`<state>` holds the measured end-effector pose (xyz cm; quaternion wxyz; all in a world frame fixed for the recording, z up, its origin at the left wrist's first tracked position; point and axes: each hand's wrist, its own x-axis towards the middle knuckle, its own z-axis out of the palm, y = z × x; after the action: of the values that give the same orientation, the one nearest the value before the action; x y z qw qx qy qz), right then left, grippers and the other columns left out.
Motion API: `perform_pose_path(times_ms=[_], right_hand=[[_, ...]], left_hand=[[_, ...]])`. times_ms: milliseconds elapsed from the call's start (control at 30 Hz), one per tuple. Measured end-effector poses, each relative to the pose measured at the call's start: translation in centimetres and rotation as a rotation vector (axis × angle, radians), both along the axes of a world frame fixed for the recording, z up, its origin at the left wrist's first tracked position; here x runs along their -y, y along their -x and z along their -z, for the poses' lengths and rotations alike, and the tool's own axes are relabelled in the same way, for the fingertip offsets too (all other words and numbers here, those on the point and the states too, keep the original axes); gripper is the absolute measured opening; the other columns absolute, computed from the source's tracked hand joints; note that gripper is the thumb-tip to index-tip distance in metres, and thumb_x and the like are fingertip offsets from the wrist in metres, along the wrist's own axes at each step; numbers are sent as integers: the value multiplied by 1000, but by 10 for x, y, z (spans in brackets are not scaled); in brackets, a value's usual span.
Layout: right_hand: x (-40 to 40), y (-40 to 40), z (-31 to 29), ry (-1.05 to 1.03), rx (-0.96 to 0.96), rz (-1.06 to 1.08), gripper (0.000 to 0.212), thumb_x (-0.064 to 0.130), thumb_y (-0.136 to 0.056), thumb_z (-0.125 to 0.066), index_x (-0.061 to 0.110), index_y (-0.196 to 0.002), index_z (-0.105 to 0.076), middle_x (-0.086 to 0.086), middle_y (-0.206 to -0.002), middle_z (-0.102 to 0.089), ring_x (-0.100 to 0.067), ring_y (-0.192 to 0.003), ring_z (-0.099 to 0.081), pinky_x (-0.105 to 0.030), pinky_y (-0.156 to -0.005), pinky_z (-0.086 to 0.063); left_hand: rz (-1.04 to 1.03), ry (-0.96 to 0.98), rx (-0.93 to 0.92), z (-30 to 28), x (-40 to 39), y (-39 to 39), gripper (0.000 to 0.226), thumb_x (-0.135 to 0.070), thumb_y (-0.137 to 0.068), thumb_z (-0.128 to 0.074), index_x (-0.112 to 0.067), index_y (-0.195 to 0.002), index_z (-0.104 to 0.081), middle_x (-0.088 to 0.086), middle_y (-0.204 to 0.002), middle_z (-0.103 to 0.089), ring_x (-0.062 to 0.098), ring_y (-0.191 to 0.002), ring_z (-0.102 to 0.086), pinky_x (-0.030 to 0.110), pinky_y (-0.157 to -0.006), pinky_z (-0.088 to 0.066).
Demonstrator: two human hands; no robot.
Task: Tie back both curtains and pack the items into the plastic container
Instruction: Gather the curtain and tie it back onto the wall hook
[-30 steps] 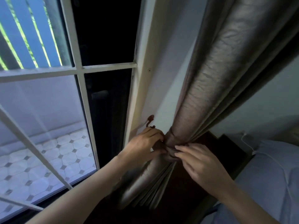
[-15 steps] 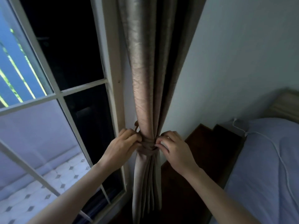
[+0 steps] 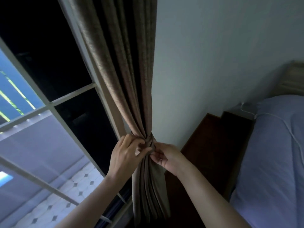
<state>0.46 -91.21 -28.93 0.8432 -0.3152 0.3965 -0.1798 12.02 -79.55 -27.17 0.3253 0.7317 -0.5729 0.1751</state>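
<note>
**Both hands at the curtain's waist**

Two bare forearms reaching up from the lower edge, meeting at the gathered middle of the curtain [image 3: 131,96]. Left hand [image 3: 125,155] curled against the left side of the bunch, thumb and fingers pinching the fabric band there. Right hand [image 3: 166,157] on the right side, fingertips closed on the same band [image 3: 148,142], just touching the left thumb. Band wrapped around the pleats, cinching them into a narrow neck; folds flaring loose below it and hanging straight above. Curtain pressed beside the window frame [image 3: 113,119], against the pale wall [image 3: 213,55]. To the left, window [image 3: 41,129] with white bars, tiled floor outside visible through the glass. To the right, dark wooden furniture [image 3: 213,137] near the wall, then a bed [image 3: 271,153] with a bluish cover and a white cable [image 3: 289,129] trailing across it. Plastic container nowhere in view.
</note>
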Motion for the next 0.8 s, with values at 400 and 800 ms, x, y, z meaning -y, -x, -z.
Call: perform_pose_path(times_ms=[400, 800], right_hand=[[-14, 13, 12, 33, 101, -65, 12, 6, -87, -68, 4, -79, -60, -15, -74, -69, -21, -68, -70, -37, -67, -62], [-22, 4, 15, -181, 224, -154, 21, 17, -94, -60, -1, -102, -67, -15, -88, -72, -21, -69, -72, -34, -72, -61]], left_hand=[[-37, 39, -9, 1, -13, 4, 26, -28, -92, -51, -7, -84, -64, 1, -85, -56, 18, -76, -57, 38, -71, -52], [-140, 54, 47, 7, -11, 12, 29, -34, -80, -77, -12, -98, -74, 1, -84, -58, 16, -77, -55, 30, -66, -51]])
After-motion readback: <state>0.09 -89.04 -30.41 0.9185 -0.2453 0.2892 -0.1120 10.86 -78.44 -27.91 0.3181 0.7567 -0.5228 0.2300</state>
